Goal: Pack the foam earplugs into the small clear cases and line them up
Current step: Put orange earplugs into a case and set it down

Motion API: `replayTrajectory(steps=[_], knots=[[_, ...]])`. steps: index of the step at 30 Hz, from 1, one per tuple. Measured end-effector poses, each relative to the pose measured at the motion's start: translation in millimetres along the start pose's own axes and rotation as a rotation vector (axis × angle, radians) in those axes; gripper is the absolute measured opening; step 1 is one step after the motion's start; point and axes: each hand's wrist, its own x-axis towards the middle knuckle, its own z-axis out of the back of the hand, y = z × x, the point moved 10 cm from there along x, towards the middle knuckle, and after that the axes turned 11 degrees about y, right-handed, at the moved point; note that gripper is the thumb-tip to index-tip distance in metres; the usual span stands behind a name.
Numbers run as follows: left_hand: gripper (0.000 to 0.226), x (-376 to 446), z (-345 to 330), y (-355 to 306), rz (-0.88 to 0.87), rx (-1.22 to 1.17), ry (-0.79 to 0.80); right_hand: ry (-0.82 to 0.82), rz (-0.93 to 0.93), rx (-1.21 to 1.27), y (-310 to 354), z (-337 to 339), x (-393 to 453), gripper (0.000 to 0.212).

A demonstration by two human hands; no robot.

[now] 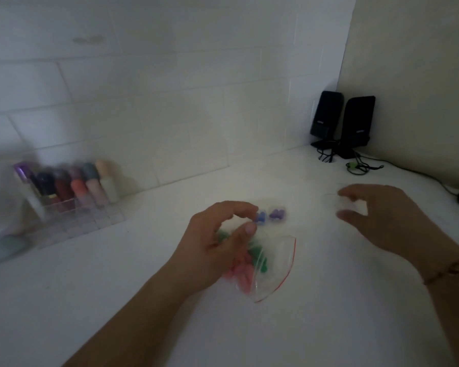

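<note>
While two filled clear cases (270,215) sit side by side on the white counter (329,300), both hands hover nearby.
The left hand (217,247) curls, thumb near forefinger, over the earplug bag (260,268); the right hand (382,215) pinches a blurred clear case (341,203).

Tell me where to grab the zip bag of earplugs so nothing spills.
Pinch the zip bag at its red-lined mouth edge, coming from the right. The mouth gapes open on that side and the pink and green earplugs sit deeper in, under the left hand.

bag (276,263): clear glossy plastic | counter (329,327): smooth matt white | speakers (326,115): black plastic
</note>
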Motion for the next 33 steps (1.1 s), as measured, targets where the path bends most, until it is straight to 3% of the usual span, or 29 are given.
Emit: replayTrajectory(steps=[3, 6, 9, 13, 17, 22, 27, 33], knots=[[0.034, 2.1, 2.8, -1.7, 0.028, -0.236, -0.052, -0.203, 0.417, 0.312, 73.8, 29.6, -32.8, 0.036], [0.036, 2.5, -9.7, 1.0, 0.128, -0.542, 0.050, -0.322, 0.713, 0.288, 125.5, 30.4, -64.6, 0.042], [0.053, -0.4, -28.1, -0.4, 0.172, -0.637, 0.235, -0.439, 0.837, 0.260, 142.6, 25.4, -78.0, 0.045], [0.063, 0.1, -32.6, -6.4, 0.163, -0.948, 0.244, -0.497, 0.842, 0.249, 146.9, 21.7, -82.1, 0.036], [0.054, 2.6, -27.6, 0.9, 0.161, -1.130, 0.170, -0.499, 0.778, 0.392, 136.3, 27.9, -82.9, 0.019], [0.044, 2.3, -23.2, 3.1, 0.175, -1.052, 0.123, -0.507, 0.807, 0.343, 141.5, 25.3, -83.5, 0.008], [0.042, 3.9, -18.4, 2.8, 0.159, -0.978, 0.082, -0.558, 0.821, 0.226, 145.9, 23.3, -86.0, 0.015], [0.047, 3.7, -18.4, 7.8, 0.183, -0.935, 0.080, -0.588, 0.706, 0.212, 146.2, 23.5, -83.9, 0.018]])
